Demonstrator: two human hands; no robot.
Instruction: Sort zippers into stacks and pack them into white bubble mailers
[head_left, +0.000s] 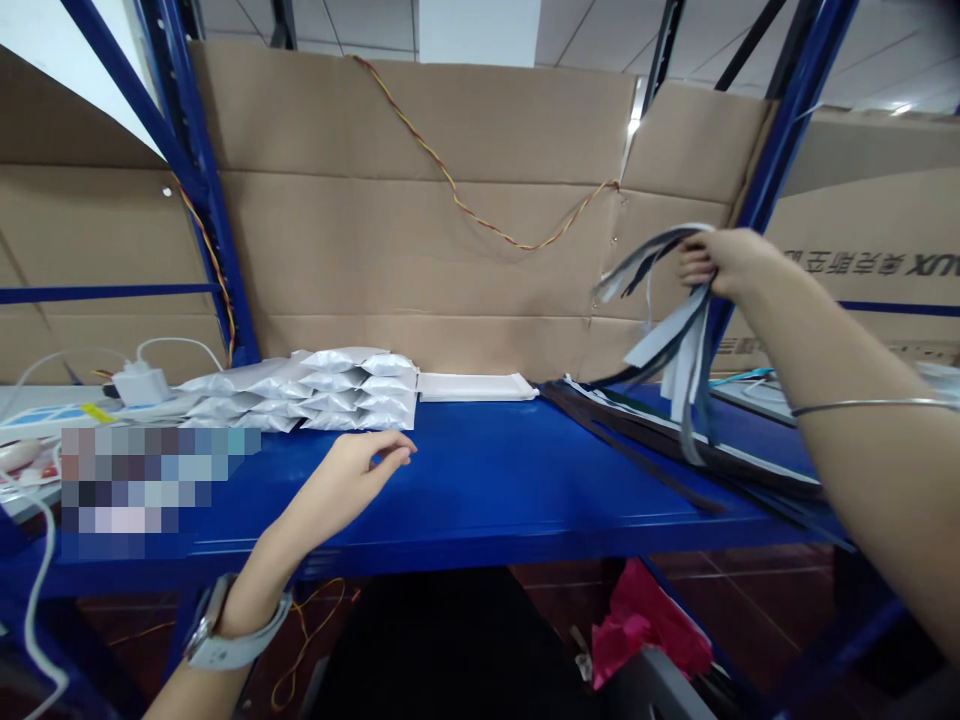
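My right hand (731, 262) grips a loose bunch of flat grey and black strips (679, 335) at the top, and they hang down over the shelf's right side. My left hand (352, 477) rests near the front of the blue steel shelf (480, 490), with its fingers loosely curled and nothing in them. Its fingertips are just in front of a stack of silver foil pouches (352, 390). To the right of the stack lies a white flat tray (476, 387). A pile of long dark strips (637, 445) lies on the shelf beneath my right hand.
Cardboard sheets (412, 200) line the back of the blue rack, with a twisted red-and-yellow wire (480, 195) across them. A white power adapter (140, 384) and cables sit at the left, beside a pixelated patch. A red bag (645, 625) lies below the shelf.
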